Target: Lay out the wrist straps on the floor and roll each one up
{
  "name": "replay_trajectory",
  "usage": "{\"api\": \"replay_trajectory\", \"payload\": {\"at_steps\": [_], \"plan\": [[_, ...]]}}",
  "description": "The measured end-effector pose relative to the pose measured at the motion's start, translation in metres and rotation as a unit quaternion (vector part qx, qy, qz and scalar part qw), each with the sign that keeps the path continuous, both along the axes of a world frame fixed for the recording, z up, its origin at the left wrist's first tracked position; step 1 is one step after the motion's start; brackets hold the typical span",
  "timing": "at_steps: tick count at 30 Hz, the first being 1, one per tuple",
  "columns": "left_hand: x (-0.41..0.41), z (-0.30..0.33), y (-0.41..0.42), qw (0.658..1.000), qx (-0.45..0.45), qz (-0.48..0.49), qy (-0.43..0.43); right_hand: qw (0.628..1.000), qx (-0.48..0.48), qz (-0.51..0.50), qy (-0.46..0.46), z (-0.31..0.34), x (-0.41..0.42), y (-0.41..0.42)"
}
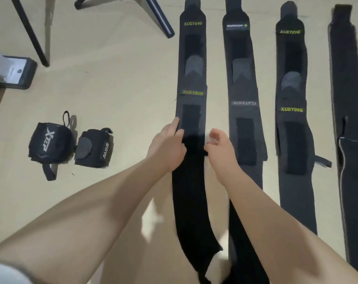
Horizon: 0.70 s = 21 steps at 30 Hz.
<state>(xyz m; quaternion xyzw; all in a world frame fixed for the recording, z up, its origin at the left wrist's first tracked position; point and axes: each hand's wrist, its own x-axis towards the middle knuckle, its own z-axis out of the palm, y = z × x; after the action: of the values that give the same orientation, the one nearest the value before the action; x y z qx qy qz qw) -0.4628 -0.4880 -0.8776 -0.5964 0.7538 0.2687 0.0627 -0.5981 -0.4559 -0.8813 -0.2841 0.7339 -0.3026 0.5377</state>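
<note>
Several long dark wrist straps lie flat and lengthwise on the beige floor. My left hand (170, 144) rests on the left edge of the leftmost XUEYING strap (191, 78), with index finger and thumb lying on the fabric. At that strap's right edge is my right hand (219, 148), fingers loosely curled and thumb touching the edge. Below my hands this strap runs on as a black band between my forearms. To the right lie a BOKEERSI strap (244, 103), another XUEYING strap (292, 109) and a plain dark strap (346, 78). Two rolled straps (49, 143) (94, 148) sit at left.
Dark chair legs (157, 15) (30, 31) stand on the floor at the top left. A white and grey furniture foot (16, 72) sits at the left edge. My bare legs fill the bottom of the view.
</note>
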Motion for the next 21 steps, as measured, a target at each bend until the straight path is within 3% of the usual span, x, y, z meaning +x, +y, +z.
{"api": "replay_trajectory", "payload": {"at_steps": [4, 8, 11, 13, 14, 16, 19, 21], "plan": [[-0.013, 0.001, -0.006, 0.999, -0.003, 0.046, 0.012, 0.992, 0.031, -0.123, 0.012, -0.008, -0.002, -0.017], [-0.014, 0.005, -0.013, 0.995, -0.001, 0.088, 0.048, 0.993, 0.068, -0.094, 0.017, -0.01, 0.01, -0.027], [-0.014, 0.007, -0.011, 0.993, 0.006, 0.086, 0.081, 0.985, 0.092, -0.091, -0.115, 0.0, 0.008, -0.031], [-0.016, 0.013, -0.005, 0.989, 0.028, 0.094, 0.111, 0.986, 0.048, -0.047, -0.154, 0.006, 0.003, -0.029], [-0.017, 0.015, -0.002, 0.983, 0.05, 0.111, 0.14, 0.991, 0.018, 0.0, -0.129, 0.008, 0.002, -0.027], [-0.017, 0.019, 0.0, 0.949, 0.107, 0.171, 0.241, 0.991, -0.033, 0.126, -0.02, 0.017, 0.004, -0.022], [-0.006, 0.018, -0.002, 0.836, 0.211, 0.297, 0.411, 0.945, -0.06, 0.303, 0.111, 0.034, 0.017, -0.017], [0.008, 0.015, 0.001, 0.768, 0.282, 0.356, 0.451, 0.907, -0.05, 0.392, 0.149, 0.042, 0.03, -0.016]]}}
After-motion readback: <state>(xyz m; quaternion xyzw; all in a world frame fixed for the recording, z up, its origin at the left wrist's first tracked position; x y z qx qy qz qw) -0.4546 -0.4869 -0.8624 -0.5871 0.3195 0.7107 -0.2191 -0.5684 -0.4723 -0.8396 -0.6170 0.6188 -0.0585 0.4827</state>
